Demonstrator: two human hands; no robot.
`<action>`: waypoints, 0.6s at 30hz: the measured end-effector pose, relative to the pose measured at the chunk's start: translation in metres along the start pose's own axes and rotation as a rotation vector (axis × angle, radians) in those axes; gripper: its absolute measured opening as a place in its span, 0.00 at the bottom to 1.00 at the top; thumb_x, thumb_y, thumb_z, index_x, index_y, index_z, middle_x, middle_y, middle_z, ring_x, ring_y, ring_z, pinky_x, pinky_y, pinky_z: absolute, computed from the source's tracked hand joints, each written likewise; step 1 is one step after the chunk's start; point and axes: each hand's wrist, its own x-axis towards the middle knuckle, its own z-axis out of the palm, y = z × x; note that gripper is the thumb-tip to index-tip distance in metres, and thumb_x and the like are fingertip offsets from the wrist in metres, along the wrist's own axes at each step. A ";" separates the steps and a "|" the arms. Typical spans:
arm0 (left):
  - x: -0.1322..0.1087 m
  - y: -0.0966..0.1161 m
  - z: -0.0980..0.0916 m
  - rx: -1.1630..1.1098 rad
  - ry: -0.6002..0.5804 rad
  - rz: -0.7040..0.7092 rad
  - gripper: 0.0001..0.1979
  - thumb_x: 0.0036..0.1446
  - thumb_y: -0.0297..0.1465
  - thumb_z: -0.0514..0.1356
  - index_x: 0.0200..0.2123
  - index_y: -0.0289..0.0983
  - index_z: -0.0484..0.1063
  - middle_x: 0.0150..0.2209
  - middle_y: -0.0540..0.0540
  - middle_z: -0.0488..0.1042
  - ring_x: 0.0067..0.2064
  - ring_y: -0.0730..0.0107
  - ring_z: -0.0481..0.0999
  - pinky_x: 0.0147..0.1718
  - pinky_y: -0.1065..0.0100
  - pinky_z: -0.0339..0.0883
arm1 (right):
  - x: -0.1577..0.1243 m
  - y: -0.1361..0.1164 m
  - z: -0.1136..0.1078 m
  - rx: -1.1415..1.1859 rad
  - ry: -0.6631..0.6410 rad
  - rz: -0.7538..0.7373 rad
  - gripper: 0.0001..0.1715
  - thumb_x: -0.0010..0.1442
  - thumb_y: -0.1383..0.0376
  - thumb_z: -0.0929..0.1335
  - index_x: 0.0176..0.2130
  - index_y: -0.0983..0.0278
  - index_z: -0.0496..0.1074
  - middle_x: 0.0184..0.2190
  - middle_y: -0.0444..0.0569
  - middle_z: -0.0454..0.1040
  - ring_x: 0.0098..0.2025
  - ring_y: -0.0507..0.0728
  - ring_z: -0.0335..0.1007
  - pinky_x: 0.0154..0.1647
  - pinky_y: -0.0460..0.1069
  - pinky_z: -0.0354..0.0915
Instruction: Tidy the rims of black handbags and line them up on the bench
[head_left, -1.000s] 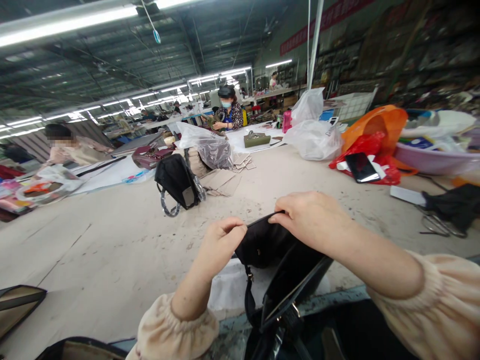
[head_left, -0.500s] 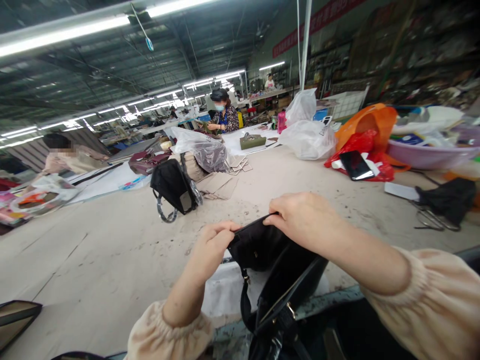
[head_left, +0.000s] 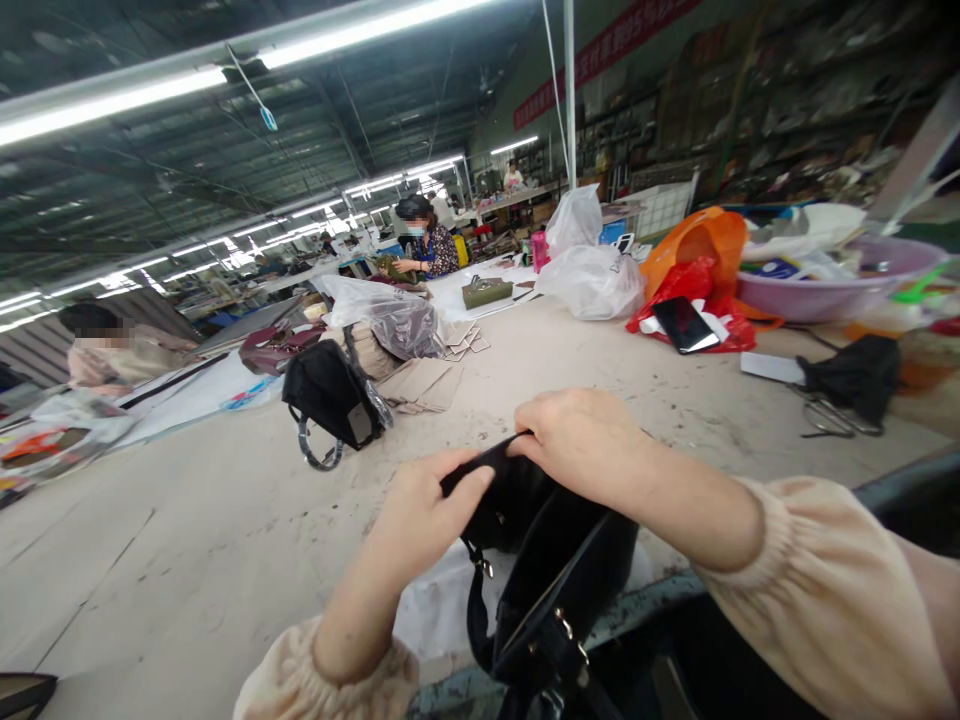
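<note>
A black handbag [head_left: 574,570] with gold-coloured metal fittings hangs partly over the table's near edge, its mouth gaping. My right hand [head_left: 574,440] pinches the bag's far rim between thumb and fingers. At the rim's left end, my left hand [head_left: 427,510] has its thumb on the near side and its fingers behind the edge, closed on the bag. White sheet material [head_left: 442,600] lies beneath the bag. The bag's lower part drops out of the frame.
A black backpack [head_left: 330,390] stands ahead on the left beside stacked card pieces [head_left: 420,385]. At right are a phone [head_left: 684,325], a red plastic bag [head_left: 720,330], a lilac basin [head_left: 810,292] and scissors [head_left: 829,415]. Co-workers sit farther back.
The camera view has turned slightly right, so the surroundings appear farther left. My left thumb has lifted and shifted along the rim; my right hand keeps its hold.
</note>
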 end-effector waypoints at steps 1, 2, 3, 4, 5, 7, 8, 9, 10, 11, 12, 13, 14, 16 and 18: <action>0.003 0.004 0.002 0.075 0.001 0.044 0.12 0.55 0.34 0.56 0.39 0.39 0.78 0.31 0.50 0.78 0.32 0.67 0.72 0.31 0.71 0.60 | 0.001 0.000 0.000 0.002 -0.001 0.004 0.14 0.60 0.58 0.63 0.29 0.61 0.74 0.28 0.49 0.77 0.32 0.58 0.73 0.26 0.48 0.56; 0.007 0.007 0.004 0.148 0.010 0.074 0.11 0.55 0.35 0.57 0.37 0.40 0.78 0.30 0.50 0.78 0.30 0.68 0.72 0.30 0.71 0.58 | 0.001 0.001 0.001 0.008 -0.008 0.013 0.14 0.59 0.58 0.63 0.29 0.61 0.73 0.28 0.49 0.77 0.32 0.58 0.73 0.26 0.48 0.55; 0.010 0.009 0.006 0.208 0.021 0.086 0.11 0.55 0.35 0.57 0.34 0.39 0.78 0.28 0.49 0.77 0.28 0.68 0.71 0.29 0.70 0.57 | 0.001 0.002 0.001 0.020 -0.019 0.026 0.13 0.59 0.58 0.63 0.29 0.60 0.73 0.29 0.49 0.77 0.32 0.58 0.73 0.26 0.48 0.56; 0.014 0.010 0.007 0.251 0.030 0.083 0.12 0.56 0.36 0.56 0.30 0.39 0.78 0.25 0.49 0.76 0.27 0.69 0.70 0.28 0.70 0.55 | 0.001 0.004 0.001 0.038 -0.029 0.035 0.12 0.59 0.58 0.64 0.31 0.60 0.74 0.29 0.48 0.77 0.32 0.58 0.73 0.27 0.48 0.56; 0.017 0.009 0.009 0.276 0.037 0.071 0.14 0.58 0.36 0.55 0.27 0.38 0.78 0.22 0.49 0.74 0.25 0.69 0.68 0.26 0.70 0.54 | -0.001 0.007 0.002 0.059 -0.033 0.040 0.11 0.59 0.58 0.64 0.34 0.59 0.74 0.30 0.48 0.77 0.33 0.58 0.73 0.27 0.48 0.56; 0.023 0.006 0.010 0.284 0.042 0.042 0.16 0.59 0.36 0.53 0.26 0.38 0.77 0.22 0.50 0.74 0.25 0.70 0.68 0.26 0.70 0.54 | -0.005 0.015 0.002 0.091 -0.020 0.048 0.13 0.57 0.57 0.66 0.42 0.58 0.72 0.30 0.47 0.77 0.33 0.57 0.72 0.28 0.48 0.57; 0.025 0.003 0.010 0.279 0.046 0.032 0.16 0.59 0.36 0.53 0.28 0.38 0.78 0.23 0.50 0.75 0.26 0.69 0.69 0.27 0.70 0.54 | -0.007 0.019 0.002 0.101 -0.010 0.053 0.16 0.57 0.57 0.66 0.45 0.58 0.71 0.30 0.46 0.77 0.32 0.57 0.72 0.28 0.48 0.57; 0.027 0.001 0.010 0.277 0.051 0.026 0.15 0.59 0.36 0.53 0.29 0.38 0.78 0.24 0.49 0.76 0.27 0.69 0.70 0.28 0.70 0.55 | -0.009 0.023 0.002 0.108 -0.001 0.062 0.17 0.56 0.57 0.67 0.46 0.59 0.70 0.30 0.46 0.77 0.32 0.57 0.72 0.27 0.47 0.56; 0.028 -0.001 0.010 0.277 0.054 0.023 0.15 0.59 0.37 0.53 0.30 0.37 0.78 0.25 0.49 0.77 0.28 0.69 0.71 0.29 0.70 0.56 | -0.010 0.027 0.001 0.113 0.004 0.076 0.18 0.56 0.57 0.67 0.46 0.59 0.69 0.29 0.46 0.77 0.31 0.56 0.72 0.27 0.47 0.56; 0.029 -0.003 0.009 0.279 0.054 0.025 0.15 0.59 0.37 0.53 0.31 0.37 0.78 0.26 0.48 0.77 0.29 0.68 0.71 0.30 0.70 0.56 | -0.011 0.030 0.001 0.118 0.008 0.088 0.17 0.56 0.58 0.67 0.46 0.60 0.69 0.29 0.46 0.77 0.31 0.56 0.72 0.26 0.47 0.55; 0.030 -0.003 0.009 0.281 0.053 0.027 0.16 0.59 0.37 0.54 0.30 0.37 0.78 0.27 0.48 0.77 0.29 0.68 0.71 0.30 0.70 0.57 | -0.011 0.033 0.000 0.125 0.012 0.095 0.17 0.57 0.58 0.67 0.45 0.60 0.69 0.28 0.46 0.77 0.31 0.56 0.72 0.26 0.47 0.55; 0.030 -0.004 0.009 0.280 0.054 0.026 0.16 0.59 0.37 0.54 0.30 0.37 0.78 0.27 0.48 0.78 0.29 0.68 0.72 0.30 0.69 0.57 | -0.011 0.034 -0.001 0.133 0.017 0.097 0.17 0.57 0.58 0.67 0.46 0.60 0.69 0.28 0.46 0.77 0.31 0.56 0.72 0.26 0.47 0.56; 0.031 -0.004 0.009 0.274 0.054 0.024 0.16 0.59 0.37 0.54 0.30 0.37 0.78 0.27 0.48 0.78 0.29 0.68 0.72 0.30 0.69 0.57 | -0.010 0.035 -0.001 0.141 0.024 0.098 0.18 0.57 0.58 0.67 0.47 0.59 0.69 0.29 0.46 0.77 0.31 0.56 0.72 0.27 0.47 0.56; 0.031 -0.003 0.009 0.251 0.063 0.018 0.15 0.58 0.37 0.55 0.28 0.37 0.78 0.26 0.49 0.77 0.29 0.68 0.71 0.29 0.70 0.57 | -0.009 0.036 -0.002 0.157 0.031 0.096 0.20 0.57 0.58 0.67 0.49 0.59 0.68 0.29 0.46 0.77 0.32 0.56 0.72 0.28 0.47 0.57; 0.032 -0.003 0.009 0.223 0.076 0.019 0.15 0.57 0.37 0.56 0.26 0.37 0.77 0.24 0.50 0.76 0.28 0.68 0.70 0.28 0.70 0.56 | -0.007 0.037 -0.002 0.171 0.027 0.096 0.19 0.58 0.58 0.66 0.49 0.58 0.69 0.30 0.47 0.77 0.33 0.56 0.73 0.29 0.47 0.58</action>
